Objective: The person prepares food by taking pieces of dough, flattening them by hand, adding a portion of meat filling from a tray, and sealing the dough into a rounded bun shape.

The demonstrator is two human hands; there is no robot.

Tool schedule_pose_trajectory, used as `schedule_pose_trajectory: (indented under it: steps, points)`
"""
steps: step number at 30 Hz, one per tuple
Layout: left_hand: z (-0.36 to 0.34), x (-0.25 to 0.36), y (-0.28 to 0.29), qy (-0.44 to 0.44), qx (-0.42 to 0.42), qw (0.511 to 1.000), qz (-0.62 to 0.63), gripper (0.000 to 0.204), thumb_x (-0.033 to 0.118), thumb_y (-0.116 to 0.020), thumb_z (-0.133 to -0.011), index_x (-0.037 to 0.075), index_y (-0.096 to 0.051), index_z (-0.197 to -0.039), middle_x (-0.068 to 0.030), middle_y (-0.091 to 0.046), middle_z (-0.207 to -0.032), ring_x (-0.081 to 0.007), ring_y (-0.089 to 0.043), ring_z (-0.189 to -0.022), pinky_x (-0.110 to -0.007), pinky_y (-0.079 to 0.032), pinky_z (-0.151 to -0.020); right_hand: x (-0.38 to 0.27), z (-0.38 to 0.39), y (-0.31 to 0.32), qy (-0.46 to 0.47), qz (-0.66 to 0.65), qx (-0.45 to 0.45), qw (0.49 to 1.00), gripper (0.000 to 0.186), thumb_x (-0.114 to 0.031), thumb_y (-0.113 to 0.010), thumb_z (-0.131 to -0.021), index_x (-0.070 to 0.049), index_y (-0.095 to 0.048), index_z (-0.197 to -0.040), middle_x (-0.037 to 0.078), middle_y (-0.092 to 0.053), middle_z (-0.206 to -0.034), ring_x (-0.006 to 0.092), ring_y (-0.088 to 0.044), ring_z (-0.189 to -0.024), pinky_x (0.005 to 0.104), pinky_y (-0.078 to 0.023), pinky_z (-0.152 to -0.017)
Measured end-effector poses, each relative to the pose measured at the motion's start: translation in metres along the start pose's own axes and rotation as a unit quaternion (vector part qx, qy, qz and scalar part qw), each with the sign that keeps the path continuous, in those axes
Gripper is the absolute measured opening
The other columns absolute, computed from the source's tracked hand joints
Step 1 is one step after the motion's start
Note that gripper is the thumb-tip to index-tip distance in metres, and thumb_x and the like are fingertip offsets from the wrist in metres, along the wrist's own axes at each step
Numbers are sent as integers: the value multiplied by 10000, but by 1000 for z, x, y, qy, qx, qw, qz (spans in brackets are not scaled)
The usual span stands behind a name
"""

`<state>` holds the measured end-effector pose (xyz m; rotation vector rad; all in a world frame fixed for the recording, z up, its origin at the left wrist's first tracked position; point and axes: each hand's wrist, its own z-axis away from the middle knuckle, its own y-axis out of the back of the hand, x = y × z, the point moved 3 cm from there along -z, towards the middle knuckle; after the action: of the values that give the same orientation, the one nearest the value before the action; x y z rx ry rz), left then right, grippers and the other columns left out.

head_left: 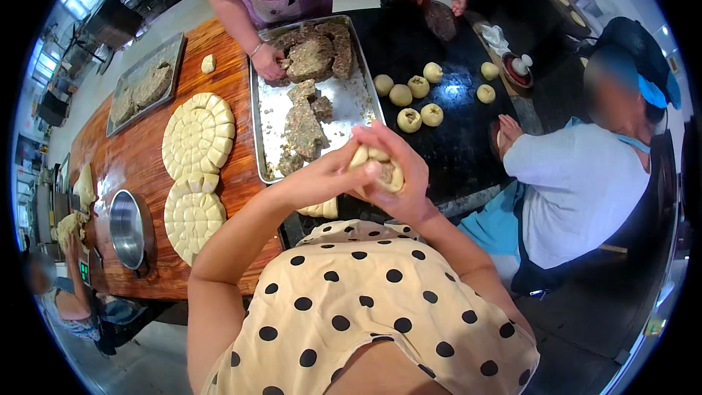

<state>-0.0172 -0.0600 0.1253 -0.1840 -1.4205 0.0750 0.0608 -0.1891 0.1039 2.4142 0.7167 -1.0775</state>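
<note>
Both my hands are closed round a dough bun (395, 178) in front of my chest. Its pleated top is partly open, and some filling shows inside. My left hand (338, 170) holds it from the left, with a thumb pressed at the opening. My right hand (411, 184) wraps the far and right sides. Just beyond my hands lies a large metal tray (344, 126) with chunks of greyish-brown filling (303, 128). Several round filled buns (409, 120) sit on the black tabletop to the right of the tray. A piece of dough (322, 209) shows partly below my left wrist.
Two scored dough rounds (197, 135) lie on the wooden table (131, 168) at left, near a metal bowl (127, 230) and a smaller tray (174, 58) of filling. One co-worker's hand (268, 62) touches the filling in the large tray. Other people stand across and sit at right.
</note>
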Motion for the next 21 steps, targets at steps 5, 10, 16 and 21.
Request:
schedule_pose_trajectory:
  steps: [5,10,16,21]
  points:
    - [-22,-24,2,-139,152,951,-232,531,438,-421,-1053,-21,-494,-1310,-215,-588,-1143,-322,-606,-1066,-389,-461,-940,31,-2,-14,-10,35,39,999,551,-229,-561,-1000,30,-413,-1464,169,-654,-1291,351,-626,-1197,432,-379,-1121]
    - [-26,-34,18,-123,171,969,-131,653,527,-262,-1068,-18,-527,-1310,-145,-597,-1212,-232,-580,-1115,-346,-434,-988,37,-14,-23,-9,103,16,995,770,-462,-514,-1009,-14,-225,-1564,215,-251,-1613,335,-228,-1506,428,-222,-1197]
    - [-26,-47,23,3,191,959,207,735,652,-266,-1021,50,-562,-1321,-115,-637,-1234,-244,-613,-1163,-394,-498,-985,44,-26,-24,-198,-242,51,949,704,-507,-454,-1034,28,-348,-1480,221,-511,-1423,255,-427,-1375,379,-287,-1160]
    - [-18,-64,33,59,147,924,347,812,731,-278,-970,59,-563,-1325,-128,-639,-1246,-267,-644,-1103,-536,-562,-848,129,-17,-4,-306,-156,141,928,459,-101,-679,-934,15,-502,-1341,131,-626,-1263,187,-553,-1222,331,-429,-1038]
